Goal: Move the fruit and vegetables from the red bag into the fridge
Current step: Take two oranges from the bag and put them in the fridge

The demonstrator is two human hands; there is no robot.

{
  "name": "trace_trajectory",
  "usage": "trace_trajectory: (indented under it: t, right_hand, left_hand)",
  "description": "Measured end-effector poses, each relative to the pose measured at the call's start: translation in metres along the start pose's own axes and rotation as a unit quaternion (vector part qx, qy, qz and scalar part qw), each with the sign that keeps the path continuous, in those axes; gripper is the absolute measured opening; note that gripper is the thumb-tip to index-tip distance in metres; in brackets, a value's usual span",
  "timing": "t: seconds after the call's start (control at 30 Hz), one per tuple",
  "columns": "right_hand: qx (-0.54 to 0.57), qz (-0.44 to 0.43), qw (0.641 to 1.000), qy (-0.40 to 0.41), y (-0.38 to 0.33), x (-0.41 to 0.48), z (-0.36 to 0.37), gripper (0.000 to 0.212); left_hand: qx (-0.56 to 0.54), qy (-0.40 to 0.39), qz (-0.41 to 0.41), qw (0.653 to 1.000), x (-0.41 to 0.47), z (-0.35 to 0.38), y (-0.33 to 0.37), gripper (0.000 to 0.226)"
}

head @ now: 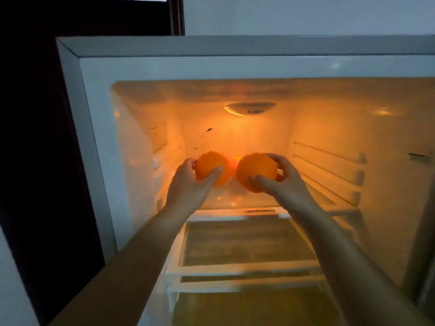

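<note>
The open fridge (98, 142) fills the head view, lit orange inside. My left hand (188, 182) grips one orange (209, 165), thumb across its front. My right hand (282, 180) grips a second orange (255, 169). Both fruits hang side by side, almost touching, above the upper glass shelf (226, 196). Behind the gap between them a small orange-red thing (235, 161) shows at the back of the shelf; I cannot tell what it is. The red bag is out of view.
Below the shelf lie a white-framed lower shelf (244, 269) and a yellowish drawer (249, 307). Ribbed shelf rails (329, 165) line the right wall. A lamp cover (249, 108) sits on the back wall. A dark doorway (35, 137) stands left of the fridge.
</note>
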State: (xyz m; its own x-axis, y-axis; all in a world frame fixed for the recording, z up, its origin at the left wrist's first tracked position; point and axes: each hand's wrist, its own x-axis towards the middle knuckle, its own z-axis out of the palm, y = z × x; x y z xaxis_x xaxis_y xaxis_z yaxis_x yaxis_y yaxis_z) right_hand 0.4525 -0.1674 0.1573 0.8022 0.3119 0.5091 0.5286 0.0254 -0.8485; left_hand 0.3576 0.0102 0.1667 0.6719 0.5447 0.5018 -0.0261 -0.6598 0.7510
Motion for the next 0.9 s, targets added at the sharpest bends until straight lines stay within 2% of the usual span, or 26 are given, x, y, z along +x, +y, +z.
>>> trace_trajectory:
  t: [0.1,0.2,0.33,0.47,0.57,0.7,0.9]
  right_hand:
    - [-0.098,-0.023,0.995,-0.007,0.016,0.041,0.008,0.076]
    - [-0.171,-0.074,0.982,-0.001,0.039,0.060,0.017,0.076]
    - [-0.180,-0.122,0.976,-0.002,0.058,0.059,0.019,0.080]
    - [-0.187,-0.070,0.979,-0.042,0.060,0.057,0.020,0.088]
    - [-0.198,-0.057,0.977,-0.050,0.060,0.057,0.018,0.081]
    - [-0.245,-0.054,0.967,-0.045,0.059,0.057,0.018,0.068]
    - [-0.266,-0.034,0.963,-0.037,0.059,0.052,0.020,0.072]
  left_hand:
    - [0.034,0.021,-0.007,0.999,0.029,0.022,-0.005,0.067]
    - [0.064,0.042,-0.012,0.997,0.040,0.041,-0.019,0.066]
    - [0.062,0.033,0.009,0.997,0.041,0.053,-0.039,0.071]
    - [0.071,-0.029,0.009,0.997,0.046,0.056,-0.048,0.063]
    - [0.089,-0.052,0.018,0.995,0.045,0.060,-0.051,0.057]
    - [0.117,-0.039,0.047,0.991,0.044,0.058,-0.051,0.059]
    - [0.174,-0.007,0.107,0.979,0.038,0.055,-0.051,0.070]
